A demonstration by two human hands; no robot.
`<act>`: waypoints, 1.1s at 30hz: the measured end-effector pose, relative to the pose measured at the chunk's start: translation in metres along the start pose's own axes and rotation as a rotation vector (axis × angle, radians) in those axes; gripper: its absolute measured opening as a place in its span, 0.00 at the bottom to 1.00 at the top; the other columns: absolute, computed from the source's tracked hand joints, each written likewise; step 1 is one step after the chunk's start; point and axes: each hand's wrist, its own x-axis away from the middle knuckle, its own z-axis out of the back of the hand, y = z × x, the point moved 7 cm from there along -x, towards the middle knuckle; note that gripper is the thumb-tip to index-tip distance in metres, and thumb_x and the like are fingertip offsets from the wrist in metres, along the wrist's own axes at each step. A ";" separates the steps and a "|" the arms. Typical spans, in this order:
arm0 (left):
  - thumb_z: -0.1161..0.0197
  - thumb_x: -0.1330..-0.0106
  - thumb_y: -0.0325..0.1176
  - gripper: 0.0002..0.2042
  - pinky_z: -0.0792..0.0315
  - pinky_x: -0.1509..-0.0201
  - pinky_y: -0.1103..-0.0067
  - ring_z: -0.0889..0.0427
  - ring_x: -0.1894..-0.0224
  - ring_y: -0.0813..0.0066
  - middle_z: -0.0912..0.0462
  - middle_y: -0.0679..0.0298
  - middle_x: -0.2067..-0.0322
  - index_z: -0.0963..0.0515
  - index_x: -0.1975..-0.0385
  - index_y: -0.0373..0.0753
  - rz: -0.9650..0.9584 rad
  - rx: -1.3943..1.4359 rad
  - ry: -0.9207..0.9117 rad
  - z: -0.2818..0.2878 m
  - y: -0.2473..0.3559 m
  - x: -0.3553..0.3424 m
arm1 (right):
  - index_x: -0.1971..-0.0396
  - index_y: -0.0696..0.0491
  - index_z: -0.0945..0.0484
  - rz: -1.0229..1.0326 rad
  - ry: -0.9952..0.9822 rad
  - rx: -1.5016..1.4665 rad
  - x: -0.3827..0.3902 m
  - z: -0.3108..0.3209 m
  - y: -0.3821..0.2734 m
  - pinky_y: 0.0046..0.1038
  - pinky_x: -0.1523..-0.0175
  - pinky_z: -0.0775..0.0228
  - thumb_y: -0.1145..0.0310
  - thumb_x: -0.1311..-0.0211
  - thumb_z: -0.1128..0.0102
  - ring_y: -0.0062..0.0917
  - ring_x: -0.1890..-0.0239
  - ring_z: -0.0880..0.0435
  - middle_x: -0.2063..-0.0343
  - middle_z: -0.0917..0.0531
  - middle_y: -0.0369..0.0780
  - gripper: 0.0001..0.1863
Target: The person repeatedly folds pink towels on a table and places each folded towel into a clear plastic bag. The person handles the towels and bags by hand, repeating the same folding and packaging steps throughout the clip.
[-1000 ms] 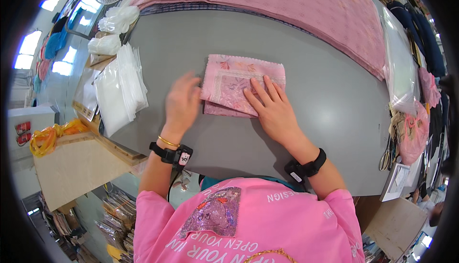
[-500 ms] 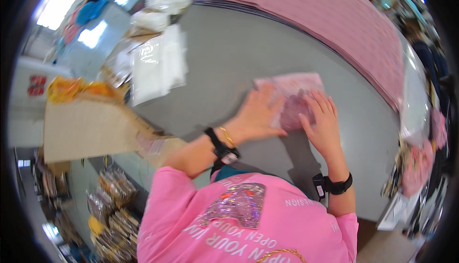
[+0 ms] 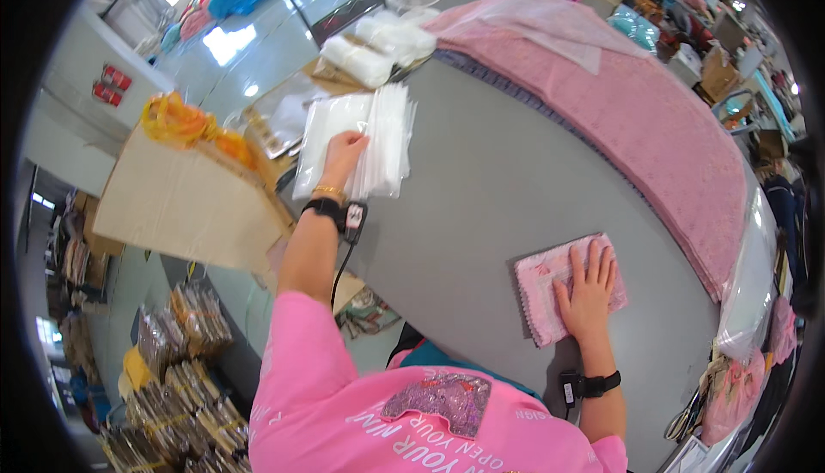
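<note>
My right hand (image 3: pixel 587 299) lies flat on a folded pink patterned cloth (image 3: pixel 540 288) with a scalloped edge, its fingers stretched out. The cloth rests on the grey table in front of me, toward the right. Off to the left, my left arm reaches to a fanned stack of clear plastic bags (image 3: pixel 387 148) at the table's edge. There my left hand (image 3: pixel 342 162) is closed, thumb and fingers pinched at the top bag. How much plastic it grips is hidden by the fingers.
A long pile of pink cloth (image 3: pixel 593 95) curves along the table's far side, a translucent sheet over part of it. Rolled white plastic (image 3: pixel 357 61) sits beyond the bags. A cardboard flap (image 3: pixel 180 202) with orange plastic (image 3: pixel 185 125) juts out left. Packed bags (image 3: pixel 185 396) stand below left.
My left hand has moved from the pink cloth to the plastic bags and pinched there. The cloth now lies nearer to me and slightly right, under my flattened right hand. The view has shifted.
</note>
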 end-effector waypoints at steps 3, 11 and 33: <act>0.36 0.30 0.37 0.10 0.26 0.63 0.77 0.23 0.69 0.78 0.18 0.71 0.71 0.17 0.60 0.36 0.122 0.386 -0.054 0.003 -0.021 -0.008 | 0.32 0.53 0.30 -0.074 -0.040 -0.007 -0.008 0.008 0.000 0.58 0.20 0.66 0.52 0.38 0.35 0.57 0.22 0.51 0.25 0.41 0.54 0.37; 0.37 0.29 0.29 0.09 0.25 0.58 0.78 0.19 0.65 0.78 0.13 0.64 0.64 0.15 0.55 0.33 -0.171 0.191 -0.487 -0.045 0.182 0.093 | 0.56 0.54 0.21 0.509 0.494 -0.135 -0.039 0.145 -0.113 0.43 0.35 0.30 0.65 0.42 0.30 0.40 0.40 0.22 0.52 0.18 0.43 0.16; 0.36 0.37 0.26 0.04 0.24 0.49 0.66 0.18 0.53 0.53 0.17 0.57 0.59 0.19 0.64 0.37 -0.849 -0.156 -1.121 -0.062 0.300 0.299 | 0.55 0.47 0.21 0.391 -0.124 -0.561 0.073 0.120 -0.063 0.40 0.65 0.27 0.57 0.33 0.35 0.42 0.68 0.18 0.71 0.17 0.43 0.13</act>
